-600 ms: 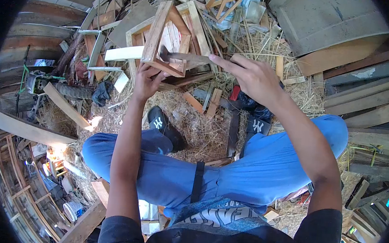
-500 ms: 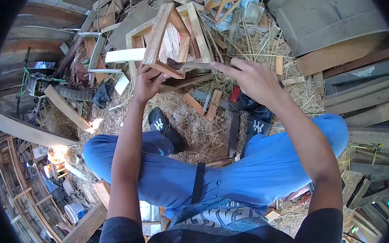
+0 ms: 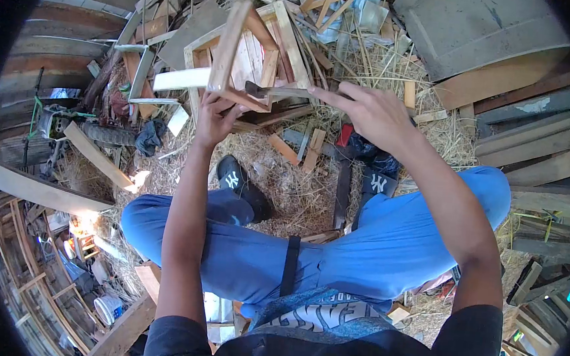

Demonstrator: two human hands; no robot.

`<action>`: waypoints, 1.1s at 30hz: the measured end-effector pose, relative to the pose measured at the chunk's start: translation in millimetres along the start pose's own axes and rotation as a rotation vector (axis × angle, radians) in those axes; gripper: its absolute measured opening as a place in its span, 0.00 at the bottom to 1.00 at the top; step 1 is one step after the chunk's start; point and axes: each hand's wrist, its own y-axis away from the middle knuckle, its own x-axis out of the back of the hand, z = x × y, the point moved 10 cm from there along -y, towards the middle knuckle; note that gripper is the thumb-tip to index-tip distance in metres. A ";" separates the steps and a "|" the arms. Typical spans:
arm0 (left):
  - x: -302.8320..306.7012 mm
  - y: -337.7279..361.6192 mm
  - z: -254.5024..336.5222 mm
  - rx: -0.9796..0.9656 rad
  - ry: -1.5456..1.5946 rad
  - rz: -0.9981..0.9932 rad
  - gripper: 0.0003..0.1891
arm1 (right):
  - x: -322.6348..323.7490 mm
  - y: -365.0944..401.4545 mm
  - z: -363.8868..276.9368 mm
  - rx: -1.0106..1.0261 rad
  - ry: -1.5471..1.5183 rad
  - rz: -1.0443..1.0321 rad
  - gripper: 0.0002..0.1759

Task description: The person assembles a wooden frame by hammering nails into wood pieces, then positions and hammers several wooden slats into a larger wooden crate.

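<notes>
- Straw-strewn floor (image 3: 297,199), head view; scrap boards (image 3: 542,138) at right.
- Left hand (image 3: 216,121): pinching lower corner of angular wooden frame (image 3: 228,47).
- Right hand (image 3: 376,120): curled round handle end of hammer (image 3: 287,92).
- Hammer axis: crosswise; head points left from right hand, overlapping frame's near side; contact unclear.

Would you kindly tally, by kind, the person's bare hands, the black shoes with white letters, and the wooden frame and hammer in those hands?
Bare hands, left hand and right hand: 2
Black shoes with white letters, left shoe and right shoe: 2
Angular, pale-brown wooden frame: 1
Dark-headed, straight-handled hammer: 1
Total: 6
</notes>
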 end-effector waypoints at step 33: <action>-3.5 4.5 5.0 -0.022 0.009 -0.017 0.13 | -9.8 10.5 2.4 -0.022 0.017 -0.107 0.43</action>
